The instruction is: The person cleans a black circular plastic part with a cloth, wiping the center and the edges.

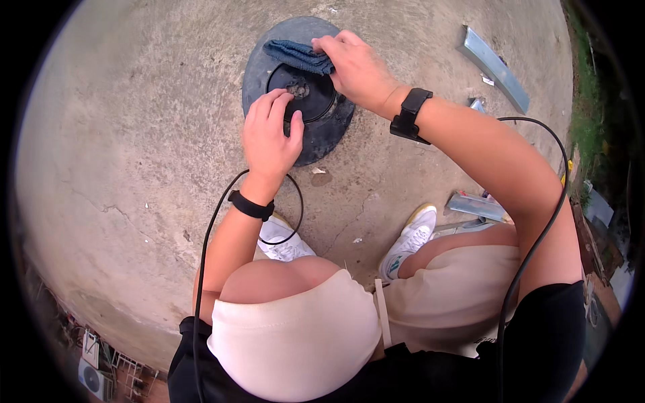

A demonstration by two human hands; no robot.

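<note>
A wide round black disc (322,143), dusty grey on its far side, lies on the concrete in front of me. Its middle has a glossier raised ring (322,98) around a small rough, grey-brown centre (298,89). My right hand (352,65) pinches a folded dark blue cloth (297,54) at its right end, over the far part of the disc. The cloth lies across the ring's far edge. My left hand (272,128) rests on the disc's near left side, thumb and fingers apart, fingertips beside the centre.
Metal channel pieces (496,70) lie on the concrete floor (151,126) to the right, another (476,205) near my right shoe (415,229). Black cables (546,229) hang along both arms. Grass (587,101) borders the far right. An outdoor air-conditioner unit (93,378) stands at lower left.
</note>
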